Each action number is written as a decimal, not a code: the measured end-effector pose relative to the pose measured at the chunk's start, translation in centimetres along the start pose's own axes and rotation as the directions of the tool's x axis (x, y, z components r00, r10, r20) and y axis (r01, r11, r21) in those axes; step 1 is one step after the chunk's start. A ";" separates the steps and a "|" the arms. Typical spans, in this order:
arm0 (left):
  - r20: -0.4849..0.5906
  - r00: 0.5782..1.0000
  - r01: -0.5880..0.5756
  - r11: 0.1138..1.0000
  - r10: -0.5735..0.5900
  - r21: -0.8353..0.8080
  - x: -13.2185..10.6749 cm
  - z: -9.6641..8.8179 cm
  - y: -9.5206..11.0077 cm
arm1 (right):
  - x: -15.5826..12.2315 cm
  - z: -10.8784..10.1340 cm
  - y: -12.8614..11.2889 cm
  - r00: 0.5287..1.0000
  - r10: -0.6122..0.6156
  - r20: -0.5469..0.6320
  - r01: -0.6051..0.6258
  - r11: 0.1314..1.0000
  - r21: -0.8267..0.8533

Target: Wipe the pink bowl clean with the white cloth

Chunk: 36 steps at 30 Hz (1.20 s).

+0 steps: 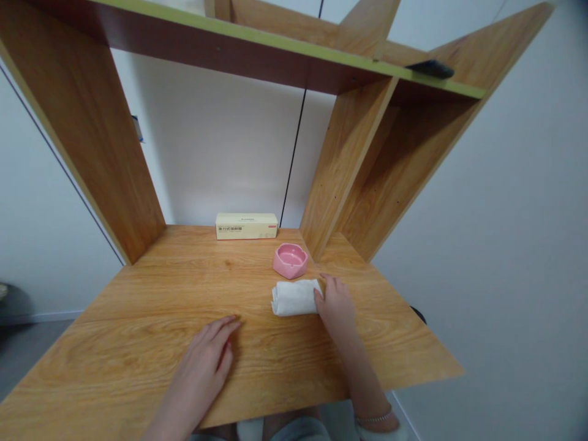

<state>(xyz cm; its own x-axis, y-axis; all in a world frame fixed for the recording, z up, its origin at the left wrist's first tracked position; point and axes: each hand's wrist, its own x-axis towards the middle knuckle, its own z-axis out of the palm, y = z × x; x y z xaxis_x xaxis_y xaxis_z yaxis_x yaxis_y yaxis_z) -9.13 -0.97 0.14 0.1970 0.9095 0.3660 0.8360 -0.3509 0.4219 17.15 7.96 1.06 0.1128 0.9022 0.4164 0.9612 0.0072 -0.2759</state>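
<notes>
A folded white cloth (294,297) lies on the wooden desk (151,306), just in front of a pink ashtray (290,260). My right hand (335,303) rests against the cloth's right end, fingers curled onto it. My left hand (209,355) lies flat on the desk to the left of the cloth, fingers stretched out and holding nothing.
A long cream box (247,226) with red print stands at the back against the white wall. Slanted wooden side panels (92,141) and a shelf (257,49) frame the desk. A dark object (432,68) lies on the shelf at the right.
</notes>
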 end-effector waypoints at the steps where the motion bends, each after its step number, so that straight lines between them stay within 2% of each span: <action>1: 0.003 1.000 0.000 1.000 0.000 -0.003 0.2 0.0 -0.1 | -0.2 -0.1 -0.4 0.999 -0.025 -0.035 0.026 0.999 0.036; 4: 0.014 1.000 0.001 1.000 0.000 -0.010 0.8 0.1 -0.8 | -1.6 -0.1 -2.5 0.990 -0.112 -0.083 0.127 0.969 0.210; 6: 0.014 1.000 0.011 1.000 -0.010 -0.012 1.2 0.4 -1.4 | -3.0 0.1 -4.5 0.974 -0.216 -0.073 0.227 0.903 0.366; 8: 0.000 1.000 0.027 0.999 -0.027 -0.019 1.4 0.7 -2.1 | -4.4 0.5 -6.4 0.931 -0.364 -0.013 0.319 0.797 0.514; 10: -0.025 0.999 0.043 0.998 -0.044 -0.037 1.5 1.2 -2.7 | -5.6 0.9 -7.9 0.872 -0.485 0.064 0.351 0.711 0.609; 13: -0.063 0.995 0.067 0.995 -0.071 -0.067 1.3 1.9 -3.4 | -6.4 1.4 -8.9 0.803 -0.572 0.169 0.333 0.665 0.668; 18: -0.089 0.991 0.098 0.993 -0.103 -0.064 0.6 2.8 -3.9 | -6.6 2.3 -8.7 0.762 -0.585 0.277 0.283 0.686 0.670; 23: -0.056 0.996 0.073 0.997 -0.074 -0.007 0.4 3.2 -3.9 | -6.8 3.0 -8.6 0.776 -0.563 0.284 0.272 0.705 0.655; 36: -0.038 0.997 0.064 0.998 -0.064 0.024 0.3 3.1 -3.7 | -6.8 3.0 -8.7 0.787 -0.559 0.260 0.277 0.697 0.661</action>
<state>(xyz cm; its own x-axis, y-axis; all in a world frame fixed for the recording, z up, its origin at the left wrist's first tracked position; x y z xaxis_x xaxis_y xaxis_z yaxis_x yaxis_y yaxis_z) -10.62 1.34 -3.85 0.1240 0.9209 0.3696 0.8591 -0.2860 0.4245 7.30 3.07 -1.96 -0.5141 0.8185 0.2565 0.5350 0.5397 -0.6499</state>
